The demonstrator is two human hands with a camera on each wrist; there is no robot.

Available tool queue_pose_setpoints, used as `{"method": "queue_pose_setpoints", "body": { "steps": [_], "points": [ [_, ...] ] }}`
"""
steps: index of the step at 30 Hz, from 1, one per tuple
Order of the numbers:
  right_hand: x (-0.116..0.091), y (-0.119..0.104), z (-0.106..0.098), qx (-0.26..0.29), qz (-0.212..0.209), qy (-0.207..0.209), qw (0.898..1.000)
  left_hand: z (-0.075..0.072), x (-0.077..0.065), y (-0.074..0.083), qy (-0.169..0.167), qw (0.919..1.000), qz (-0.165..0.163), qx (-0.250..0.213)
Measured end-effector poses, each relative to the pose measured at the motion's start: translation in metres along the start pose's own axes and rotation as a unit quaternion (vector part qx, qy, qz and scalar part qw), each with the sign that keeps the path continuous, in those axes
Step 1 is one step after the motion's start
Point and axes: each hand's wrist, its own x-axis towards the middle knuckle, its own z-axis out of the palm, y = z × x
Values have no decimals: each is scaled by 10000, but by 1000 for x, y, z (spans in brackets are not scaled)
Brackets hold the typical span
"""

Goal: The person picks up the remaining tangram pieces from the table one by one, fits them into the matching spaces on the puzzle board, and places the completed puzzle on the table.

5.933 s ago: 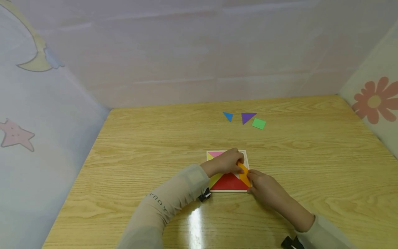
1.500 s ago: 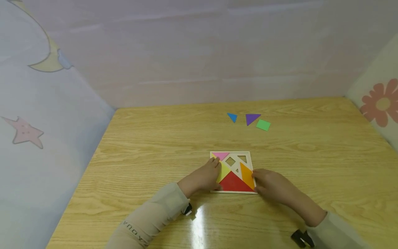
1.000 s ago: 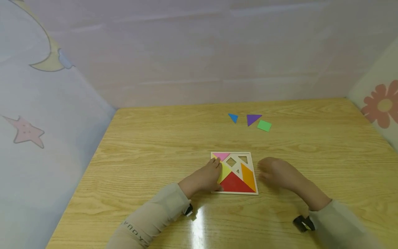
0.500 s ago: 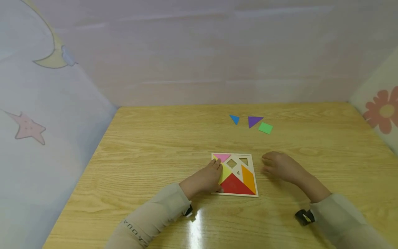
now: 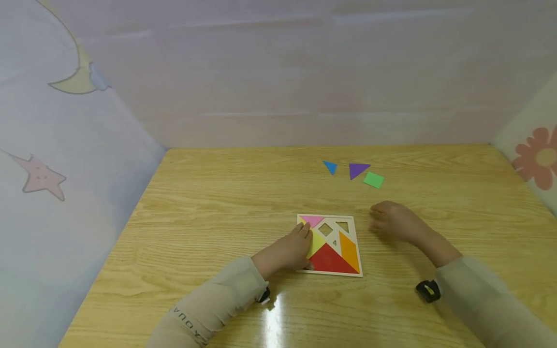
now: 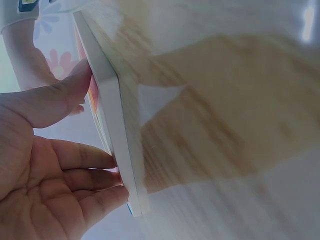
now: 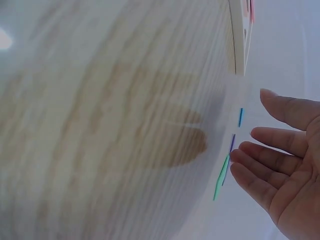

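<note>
A wooden tangram board (image 5: 335,230) lies on the table with pink (image 5: 312,221), yellow (image 5: 316,243), red (image 5: 331,261) and orange pieces (image 5: 349,253) set in it. Bare recesses with cut-outs show at its upper right. My left hand (image 5: 291,249) rests on the board's left side, fingers extended over the pieces; the left wrist view shows thumb and fingertips (image 6: 112,195) against the top face by the edge. Right of the board, my right hand (image 5: 398,222) hovers with loose fingers and holds nothing. Its palm (image 7: 295,190) shows bare in the right wrist view.
Toward the back of the table (image 5: 217,193) lie a blue triangle (image 5: 330,167), a purple triangle (image 5: 358,170) and a green square (image 5: 373,180). Printed fabric walls (image 5: 304,72) stand behind and at both sides.
Earlier both hands were at the orange piece; now it lies in the board. My left hand shifted to the board's left side. My right hand left the right edge and moved toward the back.
</note>
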Motion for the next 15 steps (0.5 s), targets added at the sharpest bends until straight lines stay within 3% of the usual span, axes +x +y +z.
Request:
{"method": "queue_pose_setpoints", "body": {
  "steps": [15],
  "points": [
    [13, 20, 0, 112, 344, -291, 9989, 1, 1, 0, -13, 10000, -20, -8]
  ]
}}
